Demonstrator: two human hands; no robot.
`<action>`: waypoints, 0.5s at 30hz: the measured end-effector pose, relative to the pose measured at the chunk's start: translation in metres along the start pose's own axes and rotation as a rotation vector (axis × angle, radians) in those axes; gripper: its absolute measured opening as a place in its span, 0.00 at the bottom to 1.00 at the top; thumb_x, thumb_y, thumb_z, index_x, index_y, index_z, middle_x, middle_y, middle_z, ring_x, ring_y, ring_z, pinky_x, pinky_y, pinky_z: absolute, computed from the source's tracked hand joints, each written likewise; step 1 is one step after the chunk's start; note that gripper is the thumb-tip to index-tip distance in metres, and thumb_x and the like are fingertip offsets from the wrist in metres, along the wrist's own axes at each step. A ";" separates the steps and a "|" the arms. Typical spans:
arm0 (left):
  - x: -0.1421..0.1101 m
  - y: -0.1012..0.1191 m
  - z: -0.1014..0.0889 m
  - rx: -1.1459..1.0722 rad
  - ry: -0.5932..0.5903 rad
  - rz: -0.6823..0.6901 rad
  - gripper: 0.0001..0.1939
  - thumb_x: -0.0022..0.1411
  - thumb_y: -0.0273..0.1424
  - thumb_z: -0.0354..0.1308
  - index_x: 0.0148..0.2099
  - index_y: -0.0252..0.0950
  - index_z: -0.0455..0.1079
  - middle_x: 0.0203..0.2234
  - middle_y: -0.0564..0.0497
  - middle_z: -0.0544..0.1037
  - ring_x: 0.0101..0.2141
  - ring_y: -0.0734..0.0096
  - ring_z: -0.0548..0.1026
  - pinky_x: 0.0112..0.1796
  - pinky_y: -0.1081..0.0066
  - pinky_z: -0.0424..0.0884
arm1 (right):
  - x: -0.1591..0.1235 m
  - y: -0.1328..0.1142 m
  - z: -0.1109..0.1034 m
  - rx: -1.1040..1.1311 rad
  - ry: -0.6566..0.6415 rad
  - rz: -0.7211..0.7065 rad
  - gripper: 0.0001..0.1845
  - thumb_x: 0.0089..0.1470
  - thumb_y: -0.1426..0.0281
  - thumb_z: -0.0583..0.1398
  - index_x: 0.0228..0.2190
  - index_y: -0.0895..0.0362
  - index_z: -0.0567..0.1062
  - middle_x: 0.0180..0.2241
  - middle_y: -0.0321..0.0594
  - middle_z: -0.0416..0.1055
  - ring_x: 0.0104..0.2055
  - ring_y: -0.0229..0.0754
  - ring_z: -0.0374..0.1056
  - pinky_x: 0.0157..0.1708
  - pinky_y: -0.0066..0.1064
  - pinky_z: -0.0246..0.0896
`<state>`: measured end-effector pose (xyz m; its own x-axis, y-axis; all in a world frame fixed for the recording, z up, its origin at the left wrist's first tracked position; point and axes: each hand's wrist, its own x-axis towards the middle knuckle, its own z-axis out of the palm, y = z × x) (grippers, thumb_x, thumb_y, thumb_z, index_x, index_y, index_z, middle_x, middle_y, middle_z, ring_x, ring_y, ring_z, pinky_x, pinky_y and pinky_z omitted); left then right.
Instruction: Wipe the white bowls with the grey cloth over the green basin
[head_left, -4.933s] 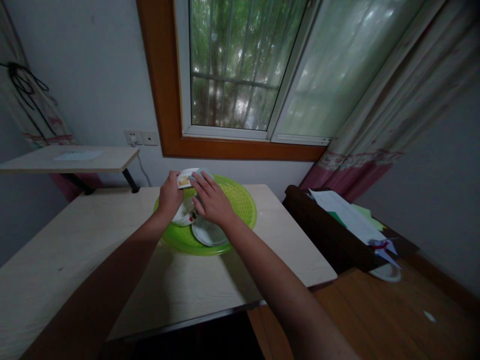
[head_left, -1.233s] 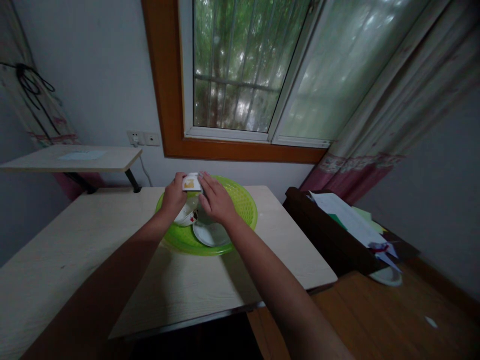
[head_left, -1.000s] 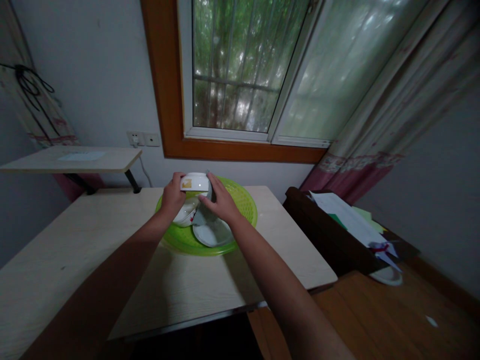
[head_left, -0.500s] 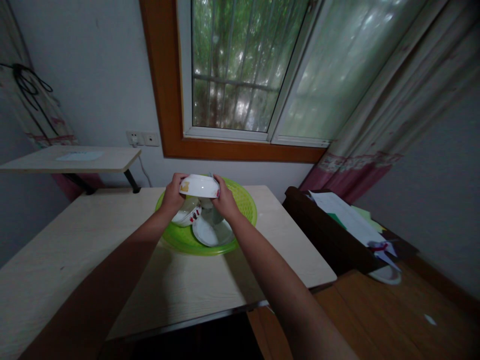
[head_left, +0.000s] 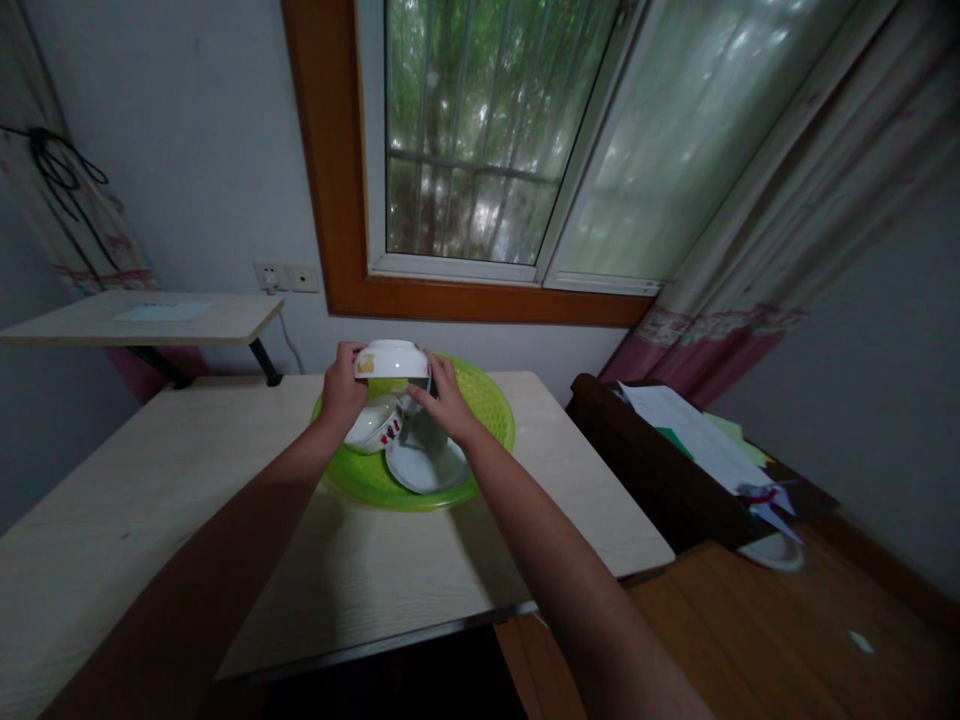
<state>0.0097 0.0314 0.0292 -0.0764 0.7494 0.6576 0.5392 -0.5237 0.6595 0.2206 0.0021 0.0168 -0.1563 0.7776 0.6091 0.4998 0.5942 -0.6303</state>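
A white bowl with a yellow mark (head_left: 389, 359) is held above a round green basket (head_left: 487, 400) on the table. My left hand (head_left: 341, 388) grips its left side and my right hand (head_left: 448, 398) grips its right side, both closed on it. Under the bowl, inside the basket, lie another white bowl with red marks (head_left: 373, 425) and a white plate (head_left: 427, 466). The bowl's opening faces down or away from me.
The light wooden table (head_left: 150, 500) carries the basket near its far edge, below a window (head_left: 465, 130). A small raised shelf (head_left: 135, 318) stands at the left. A dark cabinet with papers (head_left: 690, 440) and a curtain (head_left: 787, 230) lie to the right.
Both hands have lifted the yellow-marked bowl out of the basket and turned it, so it now hangs above the other dishes. The view has barely shifted.
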 end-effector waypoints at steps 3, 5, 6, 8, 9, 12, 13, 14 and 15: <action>0.001 -0.002 0.000 0.019 0.020 -0.031 0.19 0.57 0.26 0.56 0.52 0.39 0.65 0.42 0.45 0.80 0.42 0.58 0.80 0.41 0.65 0.73 | -0.001 0.005 -0.002 0.054 -0.015 0.031 0.32 0.66 0.58 0.53 0.67 0.55 0.60 0.67 0.48 0.60 0.71 0.46 0.53 0.71 0.45 0.46; 0.001 -0.004 0.000 0.031 0.037 -0.051 0.19 0.57 0.25 0.55 0.52 0.39 0.65 0.41 0.45 0.81 0.42 0.57 0.80 0.41 0.65 0.73 | 0.000 0.009 -0.003 0.110 -0.004 0.043 0.31 0.67 0.61 0.49 0.67 0.56 0.61 0.69 0.46 0.59 0.71 0.46 0.54 0.71 0.46 0.48; 0.001 -0.004 0.000 0.033 0.044 -0.056 0.19 0.57 0.24 0.55 0.52 0.39 0.65 0.41 0.45 0.81 0.42 0.57 0.80 0.41 0.65 0.73 | 0.000 0.012 -0.002 0.142 0.009 0.047 0.31 0.67 0.63 0.49 0.67 0.56 0.61 0.68 0.45 0.61 0.71 0.45 0.55 0.70 0.46 0.50; 0.001 -0.004 0.000 0.034 0.047 -0.053 0.20 0.57 0.24 0.55 0.52 0.40 0.65 0.42 0.44 0.80 0.43 0.57 0.80 0.41 0.65 0.73 | 0.002 0.016 0.000 0.197 0.035 0.053 0.33 0.63 0.68 0.50 0.68 0.55 0.60 0.66 0.44 0.65 0.68 0.45 0.61 0.68 0.47 0.55; 0.001 -0.004 -0.001 0.034 0.044 -0.049 0.20 0.57 0.24 0.55 0.52 0.40 0.65 0.43 0.44 0.80 0.43 0.57 0.80 0.41 0.64 0.73 | 0.002 0.017 0.000 0.212 0.045 0.060 0.35 0.61 0.70 0.52 0.69 0.54 0.59 0.64 0.43 0.67 0.66 0.44 0.64 0.66 0.46 0.58; 0.000 -0.002 -0.001 0.044 0.035 -0.046 0.19 0.58 0.24 0.55 0.52 0.39 0.65 0.43 0.43 0.80 0.43 0.57 0.79 0.42 0.64 0.73 | 0.004 0.016 0.003 0.220 0.043 0.093 0.40 0.55 0.73 0.56 0.68 0.54 0.59 0.63 0.45 0.69 0.63 0.45 0.68 0.61 0.44 0.66; 0.000 -0.002 -0.001 0.046 0.034 -0.048 0.19 0.58 0.24 0.55 0.52 0.39 0.64 0.43 0.43 0.81 0.43 0.57 0.79 0.41 0.64 0.73 | 0.004 0.015 0.003 0.222 0.037 0.102 0.41 0.54 0.74 0.57 0.68 0.54 0.59 0.63 0.46 0.68 0.63 0.45 0.68 0.58 0.43 0.69; 0.000 -0.001 -0.001 0.046 0.037 -0.050 0.18 0.58 0.24 0.55 0.52 0.38 0.64 0.42 0.43 0.81 0.43 0.57 0.79 0.41 0.65 0.73 | 0.004 0.013 0.003 0.224 0.033 0.106 0.41 0.53 0.74 0.58 0.68 0.55 0.59 0.63 0.48 0.68 0.63 0.46 0.68 0.56 0.42 0.71; 0.000 -0.001 -0.001 0.045 0.040 -0.049 0.18 0.58 0.24 0.55 0.52 0.38 0.64 0.42 0.43 0.81 0.43 0.57 0.79 0.41 0.65 0.73 | 0.004 0.012 0.003 0.225 0.032 0.105 0.42 0.53 0.74 0.59 0.68 0.55 0.59 0.63 0.49 0.68 0.63 0.47 0.68 0.54 0.41 0.72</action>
<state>0.0082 0.0318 0.0293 -0.1365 0.7567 0.6393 0.5708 -0.4673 0.6751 0.2235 0.0128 0.0104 -0.0850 0.8327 0.5472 0.3093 0.5441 -0.7799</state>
